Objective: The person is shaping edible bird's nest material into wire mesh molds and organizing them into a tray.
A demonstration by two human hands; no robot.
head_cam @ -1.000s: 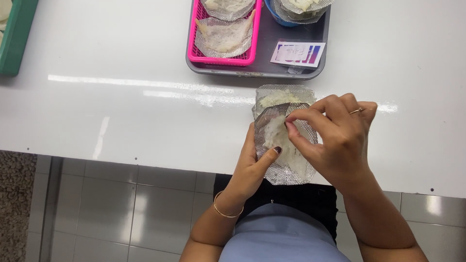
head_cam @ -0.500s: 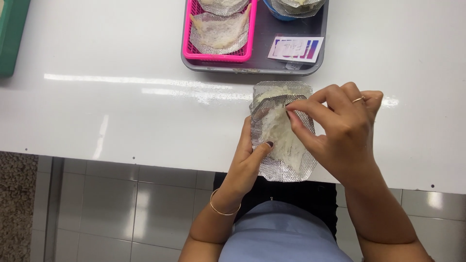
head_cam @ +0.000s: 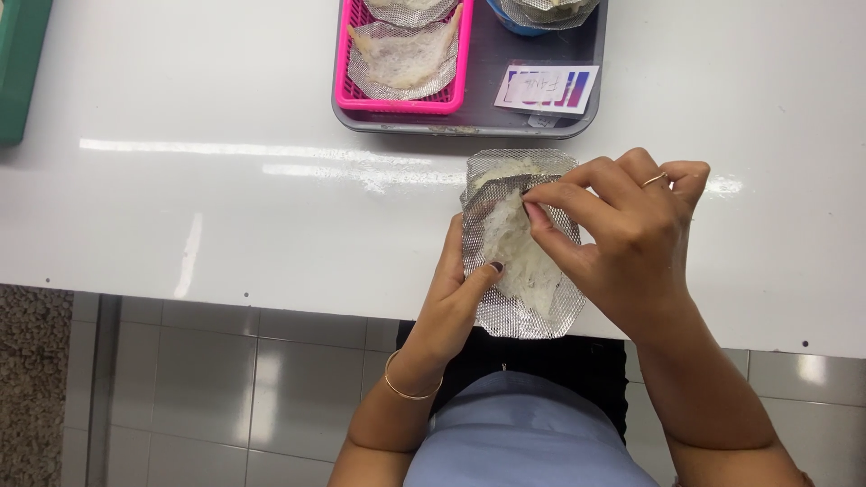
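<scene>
A curved metal mesh mould (head_cam: 505, 311) lies at the near edge of the white table (head_cam: 225, 207), with a pale fibrous piece (head_cam: 519, 252) resting in it. My left hand (head_cam: 456, 302) grips the mould's left side, thumb pressed on the mesh. My right hand (head_cam: 622, 239) hovers over the mould's right half, its thumb and forefinger pinching at the top of the pale piece. A second mesh mould (head_cam: 514, 167) lies just behind, partly covered by the first.
A grey tray (head_cam: 487, 86) stands at the far side, holding a pink basket (head_cam: 401, 95) with more mesh moulds and pale pieces, a blue bowl (head_cam: 519, 22) and a small printed card (head_cam: 546, 88). A green bin (head_cam: 18, 63) sits at the far left. Tiled floor lies below the table edge.
The view has shifted slightly. My right fingers have moved a little along the top of the pale piece; the left hand keeps its hold on the mould.
</scene>
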